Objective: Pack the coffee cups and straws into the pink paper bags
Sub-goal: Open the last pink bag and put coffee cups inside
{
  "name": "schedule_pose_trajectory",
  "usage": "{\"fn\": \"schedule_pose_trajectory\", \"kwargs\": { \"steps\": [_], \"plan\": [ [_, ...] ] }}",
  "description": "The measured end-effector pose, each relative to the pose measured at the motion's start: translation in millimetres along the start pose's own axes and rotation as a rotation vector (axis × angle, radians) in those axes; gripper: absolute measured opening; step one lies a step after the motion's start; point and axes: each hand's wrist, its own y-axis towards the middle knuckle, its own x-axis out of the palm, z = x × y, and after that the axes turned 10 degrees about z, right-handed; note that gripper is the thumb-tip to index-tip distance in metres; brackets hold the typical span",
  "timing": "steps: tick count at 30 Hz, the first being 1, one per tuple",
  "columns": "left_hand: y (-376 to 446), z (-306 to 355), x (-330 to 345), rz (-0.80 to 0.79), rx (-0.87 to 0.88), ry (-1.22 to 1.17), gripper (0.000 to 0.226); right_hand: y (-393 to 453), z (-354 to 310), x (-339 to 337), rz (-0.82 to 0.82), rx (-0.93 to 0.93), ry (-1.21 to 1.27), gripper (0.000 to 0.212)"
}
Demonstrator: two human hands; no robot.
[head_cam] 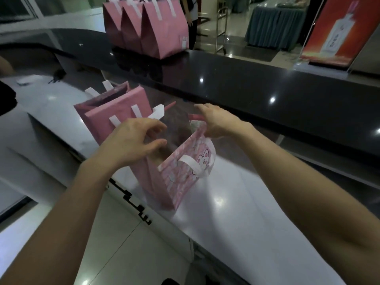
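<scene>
An open pink paper bag (181, 177) with white handles and a rabbit print stands on the white counter (236, 212), tilted toward me. My left hand (133, 138) hovers at its left rim with curled fingers holding nothing. My right hand (218, 122) grips the bag's far right rim. The inside of the bag is dark, so its contents are hidden. Two more pink bags (115, 114) stand behind it to the left. No coffee cups or straws are visible.
Three filled pink bags (148, 27) stand on the raised black counter (257, 93) at the back. An orange poster in a clear stand (337, 31) is at the back right. A person (191, 15) stands behind the far bags. White floor tiles lie below left.
</scene>
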Motion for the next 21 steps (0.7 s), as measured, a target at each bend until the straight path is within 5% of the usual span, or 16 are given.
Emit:
{"fn": "schedule_pose_trajectory", "kwargs": {
  "steps": [2,7,14,21],
  "plan": [
    [11.0,-9.0,-2.0,-0.008,0.034,-0.001,0.039,9.1,-4.0,8.5,-0.046,0.026,0.016,0.087],
    [35.7,-34.1,-14.1,-0.019,0.119,-0.053,0.033,6.0,-2.2,23.0,0.045,0.071,-0.042,0.008],
    [45.0,-50.0,-16.8,-0.036,0.248,-0.254,0.029,-97.9,4.9,18.9,0.376,0.464,0.111,0.009],
    [50.5,12.2,24.5,-0.165,0.409,-0.324,0.027,-241.4,19.2,-2.1,0.676,0.756,-0.02,0.014]
  ]
}}
